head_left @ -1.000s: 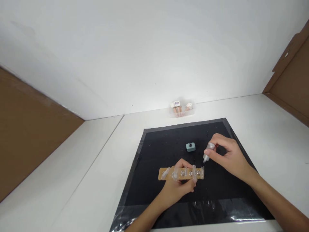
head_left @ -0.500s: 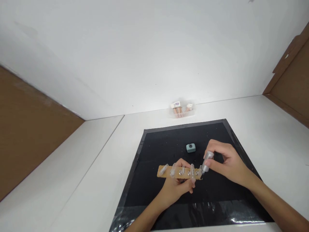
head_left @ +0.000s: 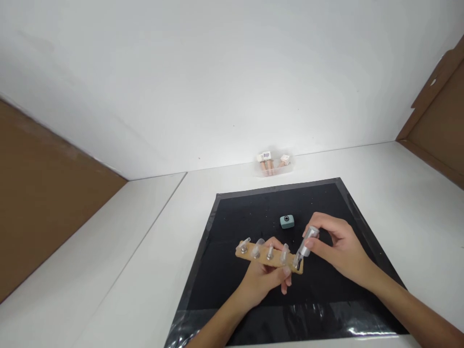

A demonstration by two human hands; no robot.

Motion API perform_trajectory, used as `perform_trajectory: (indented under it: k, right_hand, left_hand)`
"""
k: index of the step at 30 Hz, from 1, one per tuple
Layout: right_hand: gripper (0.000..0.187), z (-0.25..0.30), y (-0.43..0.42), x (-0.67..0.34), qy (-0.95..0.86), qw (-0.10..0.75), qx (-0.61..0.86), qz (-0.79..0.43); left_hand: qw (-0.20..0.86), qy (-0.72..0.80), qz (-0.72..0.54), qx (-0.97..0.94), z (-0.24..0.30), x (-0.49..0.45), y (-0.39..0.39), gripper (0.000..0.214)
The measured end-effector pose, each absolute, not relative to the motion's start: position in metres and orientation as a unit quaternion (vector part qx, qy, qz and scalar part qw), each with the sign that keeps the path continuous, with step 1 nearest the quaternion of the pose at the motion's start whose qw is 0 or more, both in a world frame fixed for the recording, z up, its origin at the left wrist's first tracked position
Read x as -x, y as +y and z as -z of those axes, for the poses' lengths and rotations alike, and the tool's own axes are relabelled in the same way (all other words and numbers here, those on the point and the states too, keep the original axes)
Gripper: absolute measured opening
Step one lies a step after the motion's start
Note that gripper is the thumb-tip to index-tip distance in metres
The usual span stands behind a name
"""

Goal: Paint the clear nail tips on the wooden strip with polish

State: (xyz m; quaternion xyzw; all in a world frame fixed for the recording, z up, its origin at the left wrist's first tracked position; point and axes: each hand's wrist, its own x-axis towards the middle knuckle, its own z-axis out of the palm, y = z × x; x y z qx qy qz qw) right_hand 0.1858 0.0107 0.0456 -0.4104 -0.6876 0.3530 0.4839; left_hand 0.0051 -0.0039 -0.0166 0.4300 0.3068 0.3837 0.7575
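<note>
My left hand (head_left: 263, 280) grips a tan strip (head_left: 276, 257) from beneath, with its thumb at the near edge. Several clear false nail tips (head_left: 257, 248) stand in a row along the strip on small metallic mounts. Between the fingers and thumb of my right hand (head_left: 340, 241) is a nail polish brush (head_left: 308, 241) with a silver cap-handle. Its dark bristle end meets the nail tip at the strip's right end. Beyond the hands, a small teal nail polish bottle (head_left: 287, 222) stands uncapped on the black mat (head_left: 246, 212), its dark neck opening upward.
A clear plastic tray (head_left: 274, 169) by the back wall holds several pinkish-tan pieces with white tops. Brown panels flank the white table at left (head_left: 47, 188) and right (head_left: 438, 111). The mat's near edge has shiny tape.
The strip has tilted, its left end rising and its right end dropping slightly. My right hand has brought the brush a little left and down, onto the end nail tip.
</note>
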Motion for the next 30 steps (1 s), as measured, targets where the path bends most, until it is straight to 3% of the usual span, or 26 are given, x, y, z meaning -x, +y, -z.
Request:
perform_trajectory:
  k: [7,17,23,30]
  right_hand:
    - [0.024,-0.043,0.01,-0.188,-0.642,0.528,0.431,-0.35]
    - [0.031,-0.042,0.011,-0.188,-0.605,0.545,0.458,-0.357]
    - [0.031,-0.039,0.004,-0.183,-0.622,0.553,0.366,-0.416]
    - [0.024,-0.038,0.005,-0.183,-0.631,0.561,0.425,-0.325]
  left_hand:
    - [0.791,0.28,-0.377,-0.393,0.02,-0.004,-0.004,0.037]
    - [0.862,0.289,-0.299,-0.29,0.01,0.0,-0.002,0.041]
    - [0.878,0.291,-0.281,-0.258,0.01,-0.001,-0.001,0.042]
    - [0.876,0.296,-0.295,-0.24,0.013,0.0,0.001,0.043]
